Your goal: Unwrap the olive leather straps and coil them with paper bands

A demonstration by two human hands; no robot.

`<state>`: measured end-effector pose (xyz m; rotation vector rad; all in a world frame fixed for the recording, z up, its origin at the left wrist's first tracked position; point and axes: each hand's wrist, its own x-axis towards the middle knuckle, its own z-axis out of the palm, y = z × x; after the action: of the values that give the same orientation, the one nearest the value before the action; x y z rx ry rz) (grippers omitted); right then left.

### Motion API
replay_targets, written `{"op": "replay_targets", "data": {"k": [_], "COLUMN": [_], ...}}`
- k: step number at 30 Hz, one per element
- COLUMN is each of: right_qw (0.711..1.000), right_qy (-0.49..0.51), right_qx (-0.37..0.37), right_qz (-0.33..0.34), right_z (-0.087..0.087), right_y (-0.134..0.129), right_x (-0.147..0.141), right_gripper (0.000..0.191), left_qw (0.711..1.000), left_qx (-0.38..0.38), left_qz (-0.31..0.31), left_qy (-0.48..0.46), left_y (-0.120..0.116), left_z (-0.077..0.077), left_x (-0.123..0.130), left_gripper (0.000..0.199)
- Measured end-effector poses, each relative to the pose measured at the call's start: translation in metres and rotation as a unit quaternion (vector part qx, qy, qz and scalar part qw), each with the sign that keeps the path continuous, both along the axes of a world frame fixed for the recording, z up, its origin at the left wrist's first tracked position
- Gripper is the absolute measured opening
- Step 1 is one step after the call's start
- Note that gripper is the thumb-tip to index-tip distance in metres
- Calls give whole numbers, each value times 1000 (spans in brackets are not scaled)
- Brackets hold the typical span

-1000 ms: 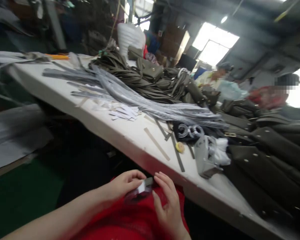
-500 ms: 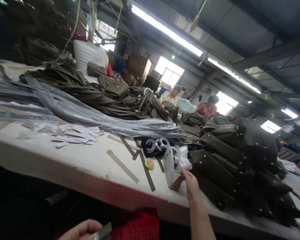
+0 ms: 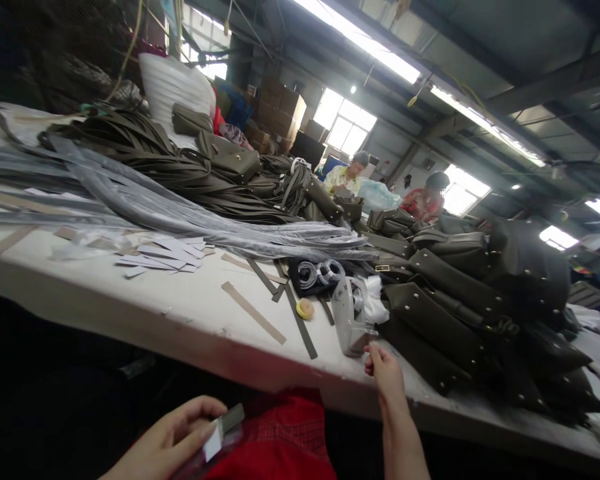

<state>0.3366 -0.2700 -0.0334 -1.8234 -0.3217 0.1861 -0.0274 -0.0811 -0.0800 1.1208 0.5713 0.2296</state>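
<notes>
Since ½ sec ago, our R hand point(image 3: 386, 369) has drawn back a bit toward us from the near end of the tape dispenser point(image 3: 347, 327), & our L hand point(image 3: 180, 432) has come further into view w/ its strip. R thumb & fingertips are pressed together just by the dispenser's near end; can't tell if any tape is betw. them, or if they touch the dispenser. L hand pinches a folded grey-green strip point(image 3: 233, 418) w/ a white tag point(image 3: 213, 444) betw. thumb & fingers; the strip's end sticks out to the R of the fingertips, over our red cloth point(image 3: 293, 427).

Dispenser stands on the white table point(image 3: 195, 307), just beyond R fingertips & slightly L; a white bundle point(image 3: 375, 303) is right behind the same fingertips, against the dispenser. L of R hand & further off: a small yellow-edged roll point(image 3: 305, 309), a long dark strip point(image 3: 303, 330) near it, then a tan strip point(image 3: 253, 312). Past the roll, clear coils point(image 3: 325, 272) lie on black cloth. Dark bags point(image 3: 445, 320) are heaped R of & beyond R hand. Well beyond L hand: white paper strips point(image 3: 165, 255), w/ long grey strips point(image 3: 220, 230) behind. 2 people are far past R hand, across the bags.
</notes>
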Motion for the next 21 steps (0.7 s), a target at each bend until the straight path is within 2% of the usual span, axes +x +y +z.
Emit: {"op": "replay_targets", "data": {"k": [3,7,11,14,15,17,19,21], "right_qw": [1000,999,997,998,998,995,976,951], "right_qy": [18,46,69,41,29,42,73,109], "right_qx": [5,2,-29,-47,-46,-30,-28,-37], "right_qz": [-4,-15,-32,-28,-8,88,203,287], "right_z": [2,-3,-14,-13,-10,-3,5,10], "right_y": [4,2,-7,-7,-4,8,25,43], "right_x": [1,3,-5,-36,-52,-93,-137,-175], "right_gripper": [52,54,52,51,50,46,42,40], "left_qw": [998,994,989,983,981,976,972,968], "left_qx": [56,109,128,148,159,177,185,197], "left_qz": [-12,14,69,101,109,126,141,154], "left_qy": [-2,-22,-38,-37,-33,-27,-31,-31], "left_y": [9,13,4,-4,-6,-8,-9,-11], "left_z": [20,47,50,44,42,39,38,37], "left_x": [1,2,2,3,4,6,9,10], "left_gripper": [57,50,42,36,34,28,23,21]}}
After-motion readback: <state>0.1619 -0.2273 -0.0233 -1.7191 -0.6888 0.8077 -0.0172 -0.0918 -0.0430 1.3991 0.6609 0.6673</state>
